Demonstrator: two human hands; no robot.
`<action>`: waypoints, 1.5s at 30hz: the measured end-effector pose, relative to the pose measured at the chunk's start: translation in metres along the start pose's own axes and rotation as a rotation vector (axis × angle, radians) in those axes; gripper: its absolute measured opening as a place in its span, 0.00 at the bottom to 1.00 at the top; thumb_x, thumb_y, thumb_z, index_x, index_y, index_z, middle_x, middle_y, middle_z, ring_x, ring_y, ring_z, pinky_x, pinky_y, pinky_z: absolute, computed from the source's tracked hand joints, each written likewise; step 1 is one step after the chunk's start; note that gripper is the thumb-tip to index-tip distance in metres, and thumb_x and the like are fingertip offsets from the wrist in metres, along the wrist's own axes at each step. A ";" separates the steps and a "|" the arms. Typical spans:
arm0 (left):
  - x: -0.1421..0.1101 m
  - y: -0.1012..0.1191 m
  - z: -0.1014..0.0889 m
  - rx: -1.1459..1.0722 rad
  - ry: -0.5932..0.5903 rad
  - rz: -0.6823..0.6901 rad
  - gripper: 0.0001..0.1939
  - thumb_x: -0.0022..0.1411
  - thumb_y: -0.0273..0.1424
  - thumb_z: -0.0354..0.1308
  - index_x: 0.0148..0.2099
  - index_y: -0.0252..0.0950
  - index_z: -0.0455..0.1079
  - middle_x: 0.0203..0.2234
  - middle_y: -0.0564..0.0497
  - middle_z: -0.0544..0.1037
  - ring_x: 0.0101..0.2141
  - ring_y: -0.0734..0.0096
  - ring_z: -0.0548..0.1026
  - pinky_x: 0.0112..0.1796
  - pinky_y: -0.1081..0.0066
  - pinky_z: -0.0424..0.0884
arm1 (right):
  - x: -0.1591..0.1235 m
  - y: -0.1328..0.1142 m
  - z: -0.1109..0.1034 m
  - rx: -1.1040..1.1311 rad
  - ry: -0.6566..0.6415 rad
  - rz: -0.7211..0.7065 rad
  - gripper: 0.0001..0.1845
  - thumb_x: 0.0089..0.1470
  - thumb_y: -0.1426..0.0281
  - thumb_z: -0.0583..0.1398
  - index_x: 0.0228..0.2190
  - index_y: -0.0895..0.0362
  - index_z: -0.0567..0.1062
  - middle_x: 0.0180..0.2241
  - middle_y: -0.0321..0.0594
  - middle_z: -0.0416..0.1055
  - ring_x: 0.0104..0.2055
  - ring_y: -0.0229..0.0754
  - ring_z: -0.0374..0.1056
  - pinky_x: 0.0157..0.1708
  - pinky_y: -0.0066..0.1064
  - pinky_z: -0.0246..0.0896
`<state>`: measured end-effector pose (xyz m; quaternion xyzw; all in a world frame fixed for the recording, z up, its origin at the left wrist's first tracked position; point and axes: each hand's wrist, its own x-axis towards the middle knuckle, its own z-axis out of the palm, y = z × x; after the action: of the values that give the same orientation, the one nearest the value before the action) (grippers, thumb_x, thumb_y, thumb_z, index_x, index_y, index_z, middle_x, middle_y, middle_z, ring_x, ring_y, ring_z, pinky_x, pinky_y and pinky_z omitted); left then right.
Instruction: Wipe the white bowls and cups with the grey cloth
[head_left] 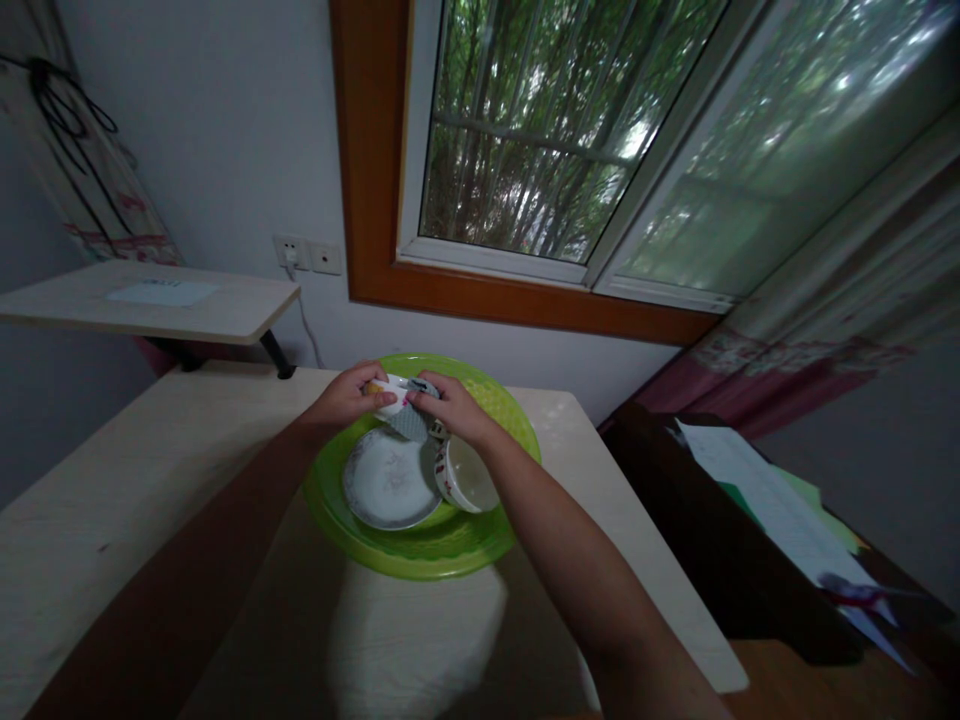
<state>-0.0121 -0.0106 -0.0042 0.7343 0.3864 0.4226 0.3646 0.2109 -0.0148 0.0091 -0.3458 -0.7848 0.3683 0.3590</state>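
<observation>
Over a large green plastic basin [480, 545] on a pale wooden table, both my hands meet. My left hand [351, 393] is closed on a small white cup [389, 396] held above the basin. My right hand [448, 406] pinches a grey cloth [409, 423] pressed against that cup. Inside the basin lie a white patterned plate [390, 482] on the left and a white bowl [466, 474] tipped on its side to the right of it, just under my right wrist.
The table [112, 500] runs left and toward me. A small raised shelf [150, 298] stands at the back left by a wall socket [307, 256]. A dark cabinet with papers [757, 500] sits to the right. A window [570, 140] fills the wall behind.
</observation>
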 end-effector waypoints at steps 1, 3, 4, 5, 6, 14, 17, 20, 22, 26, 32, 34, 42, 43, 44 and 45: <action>0.000 0.001 0.000 -0.007 -0.003 -0.007 0.17 0.53 0.44 0.64 0.34 0.36 0.65 0.30 0.54 0.67 0.32 0.70 0.67 0.32 0.72 0.63 | 0.000 0.000 0.000 0.003 -0.002 0.001 0.15 0.55 0.58 0.58 0.27 0.56 0.66 0.25 0.31 0.59 0.28 0.35 0.56 0.28 0.26 0.50; -0.001 0.003 0.001 -0.022 0.001 -0.017 0.17 0.53 0.43 0.64 0.34 0.36 0.65 0.29 0.54 0.67 0.31 0.71 0.66 0.31 0.72 0.63 | -0.001 -0.002 -0.001 0.011 -0.004 0.005 0.14 0.55 0.59 0.58 0.27 0.56 0.66 0.25 0.31 0.60 0.29 0.35 0.57 0.28 0.26 0.50; -0.001 0.005 0.001 -0.027 0.004 -0.019 0.17 0.53 0.43 0.64 0.34 0.36 0.65 0.29 0.54 0.66 0.31 0.71 0.66 0.31 0.71 0.63 | -0.001 -0.003 -0.001 0.014 -0.002 0.009 0.13 0.54 0.59 0.58 0.27 0.56 0.66 0.25 0.31 0.60 0.29 0.36 0.57 0.27 0.26 0.50; -0.001 0.006 0.001 -0.028 0.006 -0.018 0.17 0.53 0.42 0.64 0.34 0.36 0.65 0.29 0.54 0.66 0.31 0.71 0.66 0.31 0.71 0.63 | -0.001 -0.003 -0.001 0.017 0.001 0.012 0.13 0.54 0.59 0.58 0.27 0.56 0.66 0.25 0.31 0.60 0.29 0.36 0.57 0.27 0.26 0.50; -0.002 0.007 0.001 -0.025 0.008 -0.017 0.16 0.53 0.42 0.64 0.34 0.36 0.65 0.29 0.54 0.66 0.31 0.71 0.66 0.31 0.71 0.63 | -0.001 -0.004 -0.001 0.017 0.004 0.015 0.13 0.54 0.59 0.58 0.27 0.56 0.66 0.25 0.31 0.60 0.29 0.35 0.57 0.27 0.26 0.50; 0.000 0.001 0.001 -0.029 0.007 -0.006 0.16 0.53 0.42 0.64 0.34 0.36 0.66 0.29 0.54 0.67 0.31 0.70 0.67 0.31 0.70 0.64 | -0.001 -0.003 0.000 0.018 0.009 0.013 0.15 0.54 0.58 0.59 0.26 0.56 0.65 0.24 0.31 0.59 0.28 0.35 0.56 0.27 0.26 0.50; 0.000 -0.001 0.001 -0.013 0.012 0.012 0.16 0.53 0.42 0.65 0.34 0.35 0.66 0.29 0.54 0.67 0.31 0.71 0.67 0.32 0.71 0.63 | -0.001 -0.003 0.000 0.028 0.013 0.020 0.16 0.54 0.58 0.59 0.25 0.55 0.65 0.24 0.30 0.58 0.27 0.35 0.56 0.26 0.26 0.48; 0.000 0.000 0.001 -0.029 0.009 -0.002 0.17 0.53 0.43 0.64 0.34 0.35 0.66 0.29 0.54 0.67 0.31 0.71 0.67 0.31 0.72 0.63 | -0.002 -0.004 0.000 0.045 0.004 0.020 0.15 0.54 0.58 0.59 0.26 0.56 0.66 0.24 0.30 0.59 0.27 0.35 0.56 0.26 0.26 0.49; 0.000 0.000 0.001 -0.038 0.006 -0.019 0.17 0.53 0.43 0.64 0.35 0.36 0.66 0.29 0.54 0.68 0.31 0.71 0.67 0.31 0.72 0.63 | -0.002 -0.004 0.000 0.059 -0.004 0.022 0.14 0.54 0.59 0.59 0.27 0.56 0.67 0.24 0.30 0.59 0.28 0.35 0.56 0.27 0.26 0.49; 0.000 -0.003 0.001 -0.034 0.005 -0.024 0.18 0.53 0.44 0.64 0.35 0.36 0.66 0.29 0.54 0.68 0.31 0.71 0.67 0.31 0.73 0.63 | -0.001 -0.004 0.000 0.060 0.004 0.034 0.14 0.53 0.58 0.59 0.26 0.56 0.66 0.24 0.30 0.59 0.28 0.35 0.56 0.27 0.26 0.49; 0.000 -0.002 0.001 -0.033 0.001 -0.027 0.18 0.52 0.44 0.64 0.34 0.36 0.66 0.29 0.54 0.67 0.31 0.71 0.67 0.31 0.73 0.63 | -0.001 -0.004 0.000 0.061 0.003 0.024 0.14 0.54 0.59 0.59 0.26 0.56 0.66 0.25 0.30 0.60 0.27 0.35 0.56 0.27 0.26 0.50; 0.000 -0.001 0.001 -0.032 -0.004 -0.034 0.18 0.52 0.44 0.64 0.34 0.36 0.65 0.29 0.54 0.68 0.31 0.71 0.67 0.31 0.73 0.63 | -0.001 -0.003 0.000 0.055 0.007 0.022 0.14 0.54 0.59 0.59 0.26 0.56 0.66 0.24 0.30 0.60 0.27 0.35 0.56 0.26 0.26 0.50; 0.001 -0.001 0.001 -0.019 0.002 -0.013 0.18 0.52 0.44 0.65 0.34 0.35 0.66 0.30 0.54 0.67 0.32 0.71 0.67 0.32 0.72 0.63 | -0.001 -0.001 -0.001 0.031 0.015 0.006 0.14 0.54 0.59 0.60 0.25 0.56 0.67 0.24 0.30 0.60 0.28 0.35 0.57 0.27 0.26 0.50; 0.000 0.000 0.001 -0.037 0.006 -0.021 0.18 0.52 0.44 0.65 0.35 0.35 0.66 0.29 0.54 0.67 0.31 0.71 0.67 0.31 0.73 0.63 | -0.001 0.000 -0.002 0.035 0.005 0.000 0.14 0.54 0.59 0.60 0.26 0.56 0.68 0.25 0.31 0.61 0.28 0.35 0.58 0.28 0.26 0.51; 0.000 0.000 0.001 -0.057 0.013 -0.029 0.18 0.52 0.44 0.65 0.35 0.36 0.65 0.29 0.54 0.67 0.31 0.71 0.67 0.31 0.73 0.63 | -0.001 0.001 -0.003 0.047 0.000 -0.001 0.14 0.55 0.58 0.60 0.27 0.56 0.70 0.25 0.32 0.63 0.29 0.36 0.59 0.28 0.26 0.52; -0.001 0.001 0.002 -0.075 0.021 -0.037 0.18 0.52 0.44 0.65 0.35 0.36 0.65 0.28 0.54 0.67 0.31 0.71 0.67 0.30 0.73 0.62 | -0.001 0.002 -0.004 0.066 0.002 0.003 0.15 0.55 0.57 0.59 0.27 0.56 0.71 0.26 0.33 0.65 0.31 0.37 0.60 0.30 0.26 0.54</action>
<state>-0.0107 -0.0118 -0.0044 0.7083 0.3875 0.4376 0.3959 0.2154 -0.0131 0.0092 -0.3355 -0.7713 0.3941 0.3704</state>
